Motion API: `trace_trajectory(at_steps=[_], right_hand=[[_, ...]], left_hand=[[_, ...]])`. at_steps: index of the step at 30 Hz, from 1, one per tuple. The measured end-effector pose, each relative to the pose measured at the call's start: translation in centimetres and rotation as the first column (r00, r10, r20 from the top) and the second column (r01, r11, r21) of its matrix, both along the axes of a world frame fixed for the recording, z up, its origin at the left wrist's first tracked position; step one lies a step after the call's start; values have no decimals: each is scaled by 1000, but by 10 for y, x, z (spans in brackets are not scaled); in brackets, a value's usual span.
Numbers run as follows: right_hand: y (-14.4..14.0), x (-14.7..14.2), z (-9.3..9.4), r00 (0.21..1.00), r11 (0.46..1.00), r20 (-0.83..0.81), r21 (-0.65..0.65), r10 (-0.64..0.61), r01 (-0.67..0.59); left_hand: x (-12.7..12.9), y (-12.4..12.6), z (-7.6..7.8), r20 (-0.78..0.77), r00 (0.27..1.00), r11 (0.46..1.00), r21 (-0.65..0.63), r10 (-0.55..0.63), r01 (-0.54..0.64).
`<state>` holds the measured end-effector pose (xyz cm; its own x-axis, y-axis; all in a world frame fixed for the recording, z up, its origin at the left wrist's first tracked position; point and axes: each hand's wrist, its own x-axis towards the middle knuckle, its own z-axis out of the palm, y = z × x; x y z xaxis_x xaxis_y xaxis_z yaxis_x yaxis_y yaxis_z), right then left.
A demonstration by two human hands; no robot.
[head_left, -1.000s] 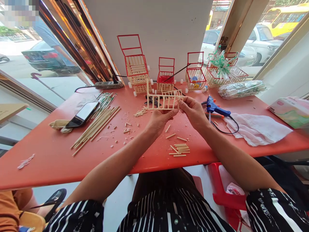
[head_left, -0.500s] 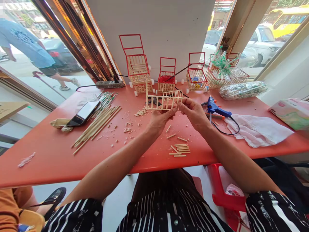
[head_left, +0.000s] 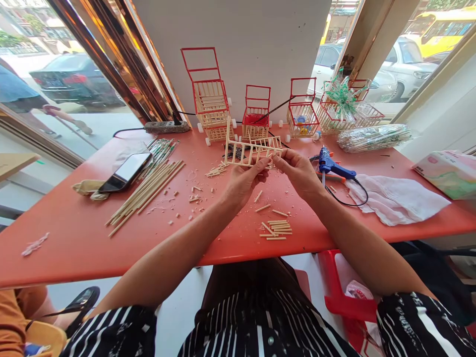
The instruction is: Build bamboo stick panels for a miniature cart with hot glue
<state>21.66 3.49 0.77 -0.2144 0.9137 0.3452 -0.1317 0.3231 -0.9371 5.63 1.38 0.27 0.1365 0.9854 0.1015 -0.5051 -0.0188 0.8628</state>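
Note:
Between my two hands, above the middle of the red table (head_left: 156, 248), is a small wooden stick frame (head_left: 242, 153) with ladder-like rungs and one longer stick rising at its left end. My left hand (head_left: 245, 181) pinches its lower edge with thumb and fingers. At the frame's right end, my right hand (head_left: 295, 171) has its fingertips closed on it; they hide that corner. Short cut sticks (head_left: 279, 227) lie in a small group on the table below my hands. Another ladder-like stick piece (head_left: 266, 143) shows just behind the held frame.
Small stick carts with red handles (head_left: 211, 106) stand along the wall. A blue glue gun (head_left: 334, 166) and white cloth (head_left: 401, 198) lie right. Long sticks (head_left: 147, 193), a phone (head_left: 125, 172) and a power strip (head_left: 167, 127) are left. A wrapped bundle (head_left: 375, 138) lies back right.
The stick frame has tilted slightly in my hands, which stay close together on it. The view has shifted a little. Outside the window, a walking person has moved left.

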Motion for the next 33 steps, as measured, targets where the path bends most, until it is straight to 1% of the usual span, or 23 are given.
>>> trace_trajectory(at_steps=[6, 9, 16, 22, 27, 33], right_hand=[[0, 1, 1, 999, 999, 23, 9, -35, 34], [0, 2, 0, 999, 999, 27, 18, -40, 40], [1, 3, -2, 999, 999, 37, 23, -38, 37], [2, 2, -3, 998, 999, 27, 14, -53, 53], [1, 0, -2, 1000, 1000, 7, -8, -4, 4], [0, 0, -1, 999, 1000, 48, -5, 6, -6]], left_hand=[[-3, 4, -5, -5, 1000, 997, 77, 1, 0], [-4, 6, -7, -4, 1000, 996, 84, 2, -2], [-2, 6, -5, -15, 999, 998, 31, -52, 52], [2, 4, -5, -45, 999, 999, -36, -15, 13], [1, 2, -4, -59, 998, 1000, -27, -16, 14], [0, 0, -5, -74, 997, 1000, -24, -20, 18]])
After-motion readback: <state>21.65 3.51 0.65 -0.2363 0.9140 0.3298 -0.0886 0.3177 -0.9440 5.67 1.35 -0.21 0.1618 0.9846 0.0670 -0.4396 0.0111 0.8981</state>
